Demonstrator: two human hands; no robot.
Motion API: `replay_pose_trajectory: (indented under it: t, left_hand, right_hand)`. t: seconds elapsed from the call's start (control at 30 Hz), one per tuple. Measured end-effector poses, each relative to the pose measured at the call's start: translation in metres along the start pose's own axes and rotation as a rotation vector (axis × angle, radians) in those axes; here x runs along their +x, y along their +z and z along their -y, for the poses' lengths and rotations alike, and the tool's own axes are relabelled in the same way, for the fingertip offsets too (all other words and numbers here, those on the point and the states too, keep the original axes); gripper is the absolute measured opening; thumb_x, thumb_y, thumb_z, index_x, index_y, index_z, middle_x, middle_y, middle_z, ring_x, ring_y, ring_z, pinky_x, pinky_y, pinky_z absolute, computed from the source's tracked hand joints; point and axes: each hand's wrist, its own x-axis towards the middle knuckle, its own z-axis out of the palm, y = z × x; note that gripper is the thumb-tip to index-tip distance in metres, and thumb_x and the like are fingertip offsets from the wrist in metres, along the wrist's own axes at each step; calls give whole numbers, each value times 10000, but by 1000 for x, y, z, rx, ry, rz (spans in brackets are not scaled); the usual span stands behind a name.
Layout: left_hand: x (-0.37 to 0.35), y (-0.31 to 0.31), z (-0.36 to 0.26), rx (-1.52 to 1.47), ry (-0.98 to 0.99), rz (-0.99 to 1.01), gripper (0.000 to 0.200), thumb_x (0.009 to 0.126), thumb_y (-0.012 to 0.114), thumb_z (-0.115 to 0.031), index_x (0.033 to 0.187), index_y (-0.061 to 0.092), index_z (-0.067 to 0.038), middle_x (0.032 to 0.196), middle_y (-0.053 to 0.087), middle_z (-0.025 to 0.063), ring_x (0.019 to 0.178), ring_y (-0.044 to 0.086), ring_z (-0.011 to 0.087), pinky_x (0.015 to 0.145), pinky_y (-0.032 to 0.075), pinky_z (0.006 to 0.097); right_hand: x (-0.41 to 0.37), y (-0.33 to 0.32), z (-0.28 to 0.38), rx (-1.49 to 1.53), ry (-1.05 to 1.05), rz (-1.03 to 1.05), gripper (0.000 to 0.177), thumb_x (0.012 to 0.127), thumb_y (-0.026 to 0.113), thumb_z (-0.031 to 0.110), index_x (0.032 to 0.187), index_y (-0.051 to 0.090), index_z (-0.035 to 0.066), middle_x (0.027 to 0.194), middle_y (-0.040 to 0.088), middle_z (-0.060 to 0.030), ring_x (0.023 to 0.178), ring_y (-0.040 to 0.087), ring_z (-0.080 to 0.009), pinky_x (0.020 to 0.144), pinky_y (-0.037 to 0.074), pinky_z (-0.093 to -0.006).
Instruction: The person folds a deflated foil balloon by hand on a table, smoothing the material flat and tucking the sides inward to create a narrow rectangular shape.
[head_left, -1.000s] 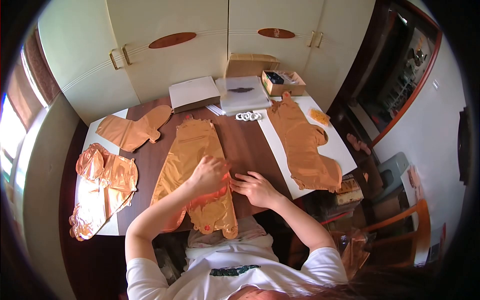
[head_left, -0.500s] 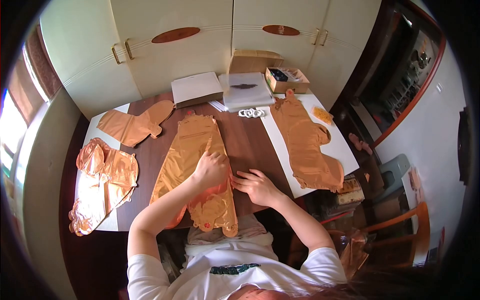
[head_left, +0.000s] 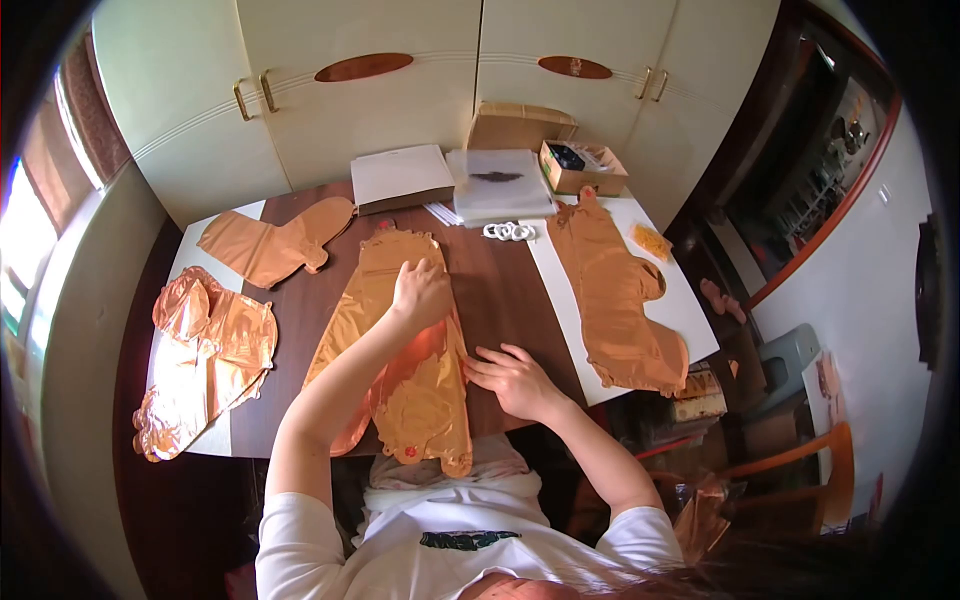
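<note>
A long, folded orange foil sheet (head_left: 425, 400) lies on the dark wooden table in front of me, its lower end at the near edge. On its upper part rests my left hand (head_left: 422, 294), fingers curled down against the foil; what they hold, if anything, is hidden. Beside the foil's right edge, my right hand (head_left: 512, 382) lies with its fingers spread, fingertips at the foil's edge and palm on the table. Flat orange foil shapes lie around: one at the upper left (head_left: 275, 243), a shiny crumpled one at the left (head_left: 215, 345), and one at the right (head_left: 618, 300).
White rings (head_left: 509, 232) lie beyond the foil. Behind them are a white box (head_left: 402, 178), clear plastic sheets (head_left: 500, 190) and an open box of items (head_left: 583, 165). A yellow packet (head_left: 652, 242) lies at the right. A wooden chair (head_left: 835, 470) stands at the lower right.
My left hand has moved up along the foil, away from my body. My right hand remains beside the foil's edge. The view has shifted slightly.
</note>
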Motion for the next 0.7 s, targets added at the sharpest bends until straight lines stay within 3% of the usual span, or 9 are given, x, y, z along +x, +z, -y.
replay_pose_trajectory:
  t: [0.07, 0.17, 0.27, 0.4, 0.7]
  left_hand:
    - [3, -3, 1, -15, -37, 35, 180, 735, 605, -256, 822, 666, -112, 958, 612, 31, 953, 547, 209, 772, 415, 383]
    - [-5, -2, -6, -48, 138, -204, 290, 769, 589, -277, 955, 660, -67, 1139, 604, 93, 1067, 546, 227, 834, 419, 390]
    - [-15, -2, -24, -66, 52, -135, 411, 796, 574, -294, 1088, 610, -7, 1271, 543, 153, 1138, 533, 225, 874, 417, 393]
    - [-14, 4, -26, -53, -63, -47, 431, 800, 580, -287, 1105, 586, 17, 1184, 604, 146, 1022, 590, 206, 824, 425, 393]
    - [9, 14, 1, -99, -60, -41, 263, 798, 573, -254, 955, 613, -47, 990, 652, 61, 946, 597, 174, 784, 411, 389]
  right_hand:
    - [-1, 2, 0, 13, 3, -11, 392, 805, 486, 51, 1162, 637, 116, 1274, 578, -9, 1220, 498, -193, 1017, 352, -430]
    - [0, 1, -2, 28, 10, -12, 392, 814, 478, 57, 1169, 632, 118, 1272, 580, -5, 1223, 496, -193, 1025, 344, -435]
    - [0, 0, 1, 27, 12, 1, 389, 823, 471, 66, 1175, 629, 120, 1268, 582, -2, 1223, 495, -193, 1031, 338, -442]
    - [0, -1, 1, 31, 14, -6, 388, 823, 473, 67, 1174, 629, 120, 1263, 585, -5, 1220, 497, -194, 1032, 337, -445]
    - [0, -1, 1, 50, 11, -12, 380, 825, 478, 66, 1169, 631, 116, 1264, 585, -8, 1221, 497, -198, 1031, 338, -445]
